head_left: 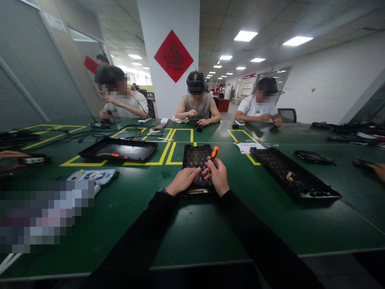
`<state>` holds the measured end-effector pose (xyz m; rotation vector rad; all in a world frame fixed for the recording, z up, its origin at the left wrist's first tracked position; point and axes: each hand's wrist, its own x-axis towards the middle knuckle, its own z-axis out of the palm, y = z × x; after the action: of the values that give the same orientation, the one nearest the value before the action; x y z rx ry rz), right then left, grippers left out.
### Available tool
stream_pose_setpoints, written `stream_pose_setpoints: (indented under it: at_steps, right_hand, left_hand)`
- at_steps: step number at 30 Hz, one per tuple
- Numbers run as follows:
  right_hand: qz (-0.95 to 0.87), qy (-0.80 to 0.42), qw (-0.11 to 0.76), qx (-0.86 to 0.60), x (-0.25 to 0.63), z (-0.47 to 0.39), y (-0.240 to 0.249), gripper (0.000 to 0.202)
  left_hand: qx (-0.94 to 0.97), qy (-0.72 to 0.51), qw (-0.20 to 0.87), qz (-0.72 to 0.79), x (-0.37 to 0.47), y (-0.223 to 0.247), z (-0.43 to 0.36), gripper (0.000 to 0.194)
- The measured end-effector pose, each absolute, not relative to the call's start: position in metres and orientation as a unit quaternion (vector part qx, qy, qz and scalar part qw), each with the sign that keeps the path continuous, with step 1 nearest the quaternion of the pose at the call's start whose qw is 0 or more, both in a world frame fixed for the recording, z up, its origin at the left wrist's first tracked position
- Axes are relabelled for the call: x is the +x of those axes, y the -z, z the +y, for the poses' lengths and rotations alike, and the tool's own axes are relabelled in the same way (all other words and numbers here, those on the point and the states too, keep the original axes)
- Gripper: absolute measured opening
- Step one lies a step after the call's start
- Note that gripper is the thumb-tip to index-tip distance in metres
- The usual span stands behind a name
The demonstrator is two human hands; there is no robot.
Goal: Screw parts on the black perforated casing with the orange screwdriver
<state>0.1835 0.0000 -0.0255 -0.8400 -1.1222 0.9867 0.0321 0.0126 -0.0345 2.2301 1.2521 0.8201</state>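
Note:
A black rectangular plastic casing [197, 154] lies in front of me, its inside full of small light marks or parts too small to name. My right hand [219, 176] is closed around a screwdriver [214, 153] with an orange and black handle, which points up and away; its tip is hidden. Over the casing's left side lies my left hand [184, 180], thumb and fingers pressed together near the middle. Whatever is between those fingertips, if anything, is hidden. At the casing's near edge a light strip [201, 191] shows.
A black tray [135, 148] holding an orange item lies left, and a long black tray [300, 176] right, near a paper sheet [249, 147]. A phone [93, 176] lies on the green table [129, 224]. Three people sit opposite; other people's hands show at both sides.

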Motion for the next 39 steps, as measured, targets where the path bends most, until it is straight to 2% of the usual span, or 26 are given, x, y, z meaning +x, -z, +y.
stream_pose_setpoints:
  at_steps: [5,12,19,28,33,39]
  right_hand:
    - [-0.514,-0.424,0.65,-0.367,0.1832,-0.0028,0.023,0.031]
    - [-0.528,-0.414,0.651,-0.356,0.183,-0.0029,0.0242,0.031]
    - [-0.534,-0.418,0.656,-0.331,0.1824,-0.0068,0.0212,0.034]
    - [-0.522,-0.41,0.673,-0.328,0.182,-0.0065,0.0215,0.047]
    - [-0.528,-0.416,0.663,-0.328,0.1813,-0.0062,0.0201,0.033]
    - [-0.538,-0.435,0.647,-0.321,0.182,-0.0066,0.0201,0.033]
  left_hand:
    - [0.813,-0.299,0.231,0.443,0.0319,0.0316,0.0112,0.051]
    - [0.812,-0.298,0.251,0.435,0.0335,0.027,0.0054,0.029]
    - [0.843,-0.286,0.234,0.391,0.032,0.0284,0.007,0.03]
    - [0.828,-0.286,0.24,0.418,0.0323,0.0303,0.0074,0.03]
    - [0.83,-0.285,0.241,0.415,0.0318,0.0315,0.008,0.031]
    - [0.849,-0.279,0.236,0.381,0.0314,0.0307,0.0089,0.029]
